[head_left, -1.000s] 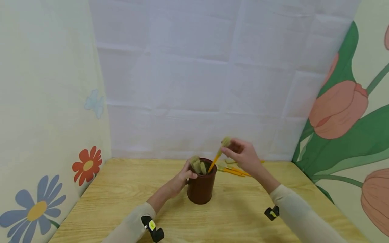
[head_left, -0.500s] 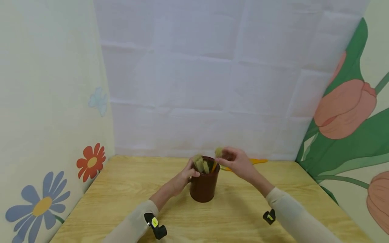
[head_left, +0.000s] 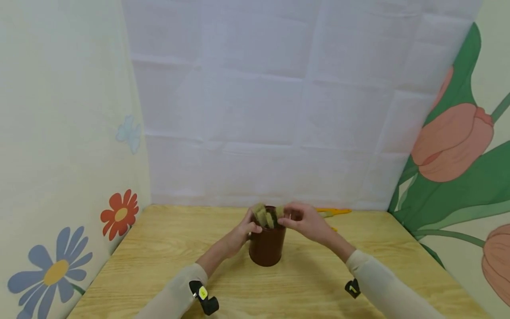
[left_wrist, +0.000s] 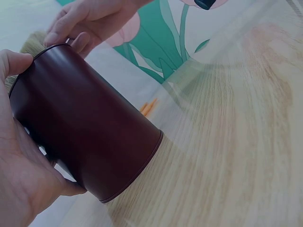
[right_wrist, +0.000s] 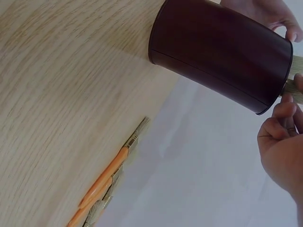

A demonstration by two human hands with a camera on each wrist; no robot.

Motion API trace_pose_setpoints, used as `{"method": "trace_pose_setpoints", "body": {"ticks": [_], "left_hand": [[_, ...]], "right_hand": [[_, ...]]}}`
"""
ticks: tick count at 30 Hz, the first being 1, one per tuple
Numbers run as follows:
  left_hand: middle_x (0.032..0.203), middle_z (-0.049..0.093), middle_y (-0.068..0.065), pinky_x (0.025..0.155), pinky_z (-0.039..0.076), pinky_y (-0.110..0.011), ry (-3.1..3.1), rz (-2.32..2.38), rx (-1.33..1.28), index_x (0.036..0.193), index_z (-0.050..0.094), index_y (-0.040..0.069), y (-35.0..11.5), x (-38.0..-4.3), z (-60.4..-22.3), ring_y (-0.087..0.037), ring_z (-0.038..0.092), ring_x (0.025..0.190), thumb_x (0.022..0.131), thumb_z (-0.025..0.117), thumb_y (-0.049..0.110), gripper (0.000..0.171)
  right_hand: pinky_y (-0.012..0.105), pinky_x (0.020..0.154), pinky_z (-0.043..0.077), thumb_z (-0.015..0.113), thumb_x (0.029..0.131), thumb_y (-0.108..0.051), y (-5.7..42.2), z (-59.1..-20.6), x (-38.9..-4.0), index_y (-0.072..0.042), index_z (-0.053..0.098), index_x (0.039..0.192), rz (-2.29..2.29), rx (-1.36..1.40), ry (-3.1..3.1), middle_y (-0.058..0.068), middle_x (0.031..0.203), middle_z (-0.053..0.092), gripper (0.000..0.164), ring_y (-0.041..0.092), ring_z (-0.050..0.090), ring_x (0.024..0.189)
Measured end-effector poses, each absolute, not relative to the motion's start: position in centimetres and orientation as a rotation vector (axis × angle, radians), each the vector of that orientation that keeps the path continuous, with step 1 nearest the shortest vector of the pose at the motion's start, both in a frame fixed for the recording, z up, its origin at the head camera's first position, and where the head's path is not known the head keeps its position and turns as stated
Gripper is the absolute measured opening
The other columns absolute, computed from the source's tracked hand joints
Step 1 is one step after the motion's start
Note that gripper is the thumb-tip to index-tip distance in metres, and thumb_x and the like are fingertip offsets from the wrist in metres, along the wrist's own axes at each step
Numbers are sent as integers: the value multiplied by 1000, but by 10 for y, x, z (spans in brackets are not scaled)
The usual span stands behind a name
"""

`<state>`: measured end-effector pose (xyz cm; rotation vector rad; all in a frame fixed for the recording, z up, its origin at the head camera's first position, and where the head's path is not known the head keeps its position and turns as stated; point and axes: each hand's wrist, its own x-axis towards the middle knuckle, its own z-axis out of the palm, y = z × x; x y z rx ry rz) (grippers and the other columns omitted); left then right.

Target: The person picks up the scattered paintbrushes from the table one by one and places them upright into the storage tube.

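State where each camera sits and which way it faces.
Head: worn on the head, facing forward and down at the table and cup; left hand, right hand and sleeves show.
Left wrist: on that wrist, looking at the cup's side; both hands show.
Right wrist: on that wrist, looking at the cup and orange brushes; both hands show.
Shared: both wrist views show cup, table and both hands.

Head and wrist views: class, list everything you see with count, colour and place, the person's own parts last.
Cup: one, dark red-brown, head view's centre
Cup brushes: at least three, tan-headed, in the cup
Loose brushes: several, count unclear, orange-handled, table's back, right of cup
Table: one, pale wood, below the cup
Sheet: one, whitish, behind the table
Flowered panels: two, pale, left and right
Wrist cameras: two, black, head view's bottom
Sleeves: two, cream, forearms
Left hand: one, gripping the cup
Right hand: one, pinching a brush
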<state>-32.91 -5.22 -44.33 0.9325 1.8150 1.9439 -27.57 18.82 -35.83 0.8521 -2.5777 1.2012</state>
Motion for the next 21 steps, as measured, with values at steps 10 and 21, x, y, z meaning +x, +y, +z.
{"method": "trace_pose_setpoints", "body": {"ticks": [10, 21], "left_hand": [[158, 22, -11, 109, 20, -66, 1815, 1942, 937, 158, 16, 25, -54, -329, -444, -32, 22, 144, 90, 52, 27, 77], [159, 23, -13, 108, 20, -67, 1808, 1949, 925, 158, 17, 23, -52, -330, -443, -33, 22, 144, 88, 52, 26, 78]], "right_hand": [[30, 59, 44, 73, 97, -19, 193, -368, -285, -11, 72, 111, 1146, 957, -2618, 2, 83, 60, 17, 19, 52, 66], [39, 68, 53, 66, 101, -21, 215, -355, -290, -13, 65, 136, 1148, 1038, -2645, 0, 109, 65, 36, 23, 63, 86]]}}
